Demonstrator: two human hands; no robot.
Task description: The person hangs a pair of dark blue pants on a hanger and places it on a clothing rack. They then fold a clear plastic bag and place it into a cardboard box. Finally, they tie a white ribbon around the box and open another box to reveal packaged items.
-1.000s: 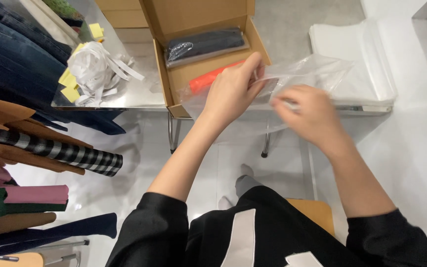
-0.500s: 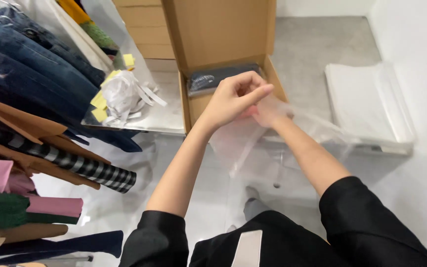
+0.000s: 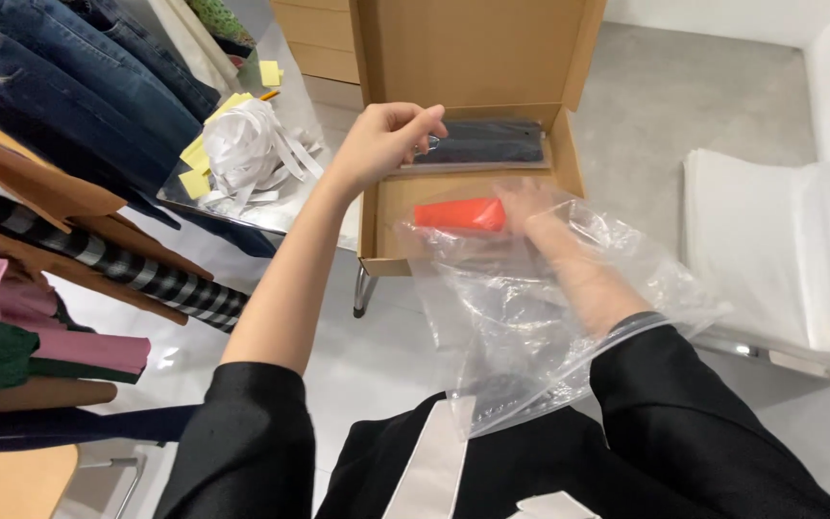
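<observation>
Two hands busy here, and the open brown cardboard box is my landmark for everything. My right hand is shoved inside a clear crinkly plastic bag, which drapes from the box's near edge down toward my chest. Through the plastic that hand sits right against the orange-red flat block, which lies in the near part of the box with its long axis running left-right. I honestly can't tell if my fingers are closed on it, since it's blurry and the plastic hides them.

My left hand hovers over the box's left wall, fingers curled together, pinching what looks like the edge of the dark flat packet in clear wrap lying at the far end of the box, also lengthwise left-right. So the right hand is nearer the red block, the left nearer the dark packet.

Left of the box: a wad of white paper strips with yellow sticky notes.
</observation>
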